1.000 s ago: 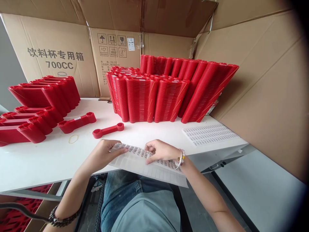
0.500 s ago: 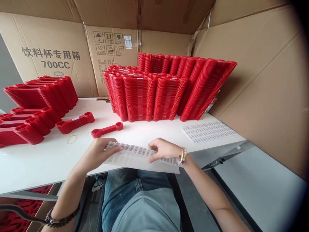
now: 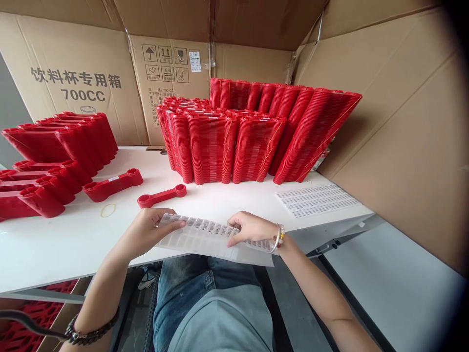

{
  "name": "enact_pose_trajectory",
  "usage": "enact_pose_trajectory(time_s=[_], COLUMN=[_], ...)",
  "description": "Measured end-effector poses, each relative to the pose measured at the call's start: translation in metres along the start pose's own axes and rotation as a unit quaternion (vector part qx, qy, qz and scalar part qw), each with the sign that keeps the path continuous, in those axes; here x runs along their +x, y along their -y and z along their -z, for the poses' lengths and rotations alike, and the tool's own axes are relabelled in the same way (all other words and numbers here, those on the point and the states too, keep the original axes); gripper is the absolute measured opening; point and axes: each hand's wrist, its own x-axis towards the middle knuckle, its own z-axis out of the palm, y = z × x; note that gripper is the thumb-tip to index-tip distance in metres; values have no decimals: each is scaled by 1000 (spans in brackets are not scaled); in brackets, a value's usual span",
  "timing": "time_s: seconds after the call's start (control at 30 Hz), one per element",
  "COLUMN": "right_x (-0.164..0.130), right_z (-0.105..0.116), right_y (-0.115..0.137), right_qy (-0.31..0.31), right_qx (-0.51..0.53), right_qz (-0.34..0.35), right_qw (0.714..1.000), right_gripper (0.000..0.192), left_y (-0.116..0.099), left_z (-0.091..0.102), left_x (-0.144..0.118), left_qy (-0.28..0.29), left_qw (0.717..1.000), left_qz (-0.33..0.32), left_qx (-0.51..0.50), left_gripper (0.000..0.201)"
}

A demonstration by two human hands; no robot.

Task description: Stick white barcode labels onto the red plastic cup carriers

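A sheet of small barcode labels (image 3: 205, 238) lies over the near edge of the white table (image 3: 54, 244). My left hand (image 3: 148, 229) grips the sheet's left end, thumb on top. At the sheet's right part, my right hand (image 3: 251, 228) pinches at a label in the top row. A single thin red plastic two-ring holder (image 3: 161, 195) lies just beyond the sheet. Left of it sits a short stack of the same red holders (image 3: 113, 185) with a white label on top.
Tall stacks of red holders (image 3: 252, 134) stand at the back centre, more stacks (image 3: 54, 156) at the left. A second label sheet (image 3: 318, 199) lies at the right. A rubber band (image 3: 108, 210) lies near the short stack. Cardboard boxes (image 3: 80, 73) wall the back and right.
The label sheet has slid slightly further onto the table with both hands still on it. My right hand's fingers shifted a little along the top row.
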Motion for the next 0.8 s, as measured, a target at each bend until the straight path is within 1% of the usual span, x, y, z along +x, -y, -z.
enact_pose_trajectory(time_s=[0.2,0.53,0.67,0.8], right_x=[-4,-8,-8,-6], right_z=[2,-1,-1,-1], right_y=[-6,3,1,-2], right_qy=[-8,-7,-2,13], right_qx=[16,25,33,48], right_qz=[-14,-28,-26,-7], right_qw=[1000,999,999,999], right_gripper=[64,64,65,65], left_y=[6,9,11,10], left_z=[2,5,5,7], left_x=[1,0,0,0], left_qy=[3,1,-2,-21], left_qw=[1000,1000,1000,1000], left_qz=[8,0,-3,-4], left_qx=[7,12,6,7], left_gripper=[34,32,30,27])
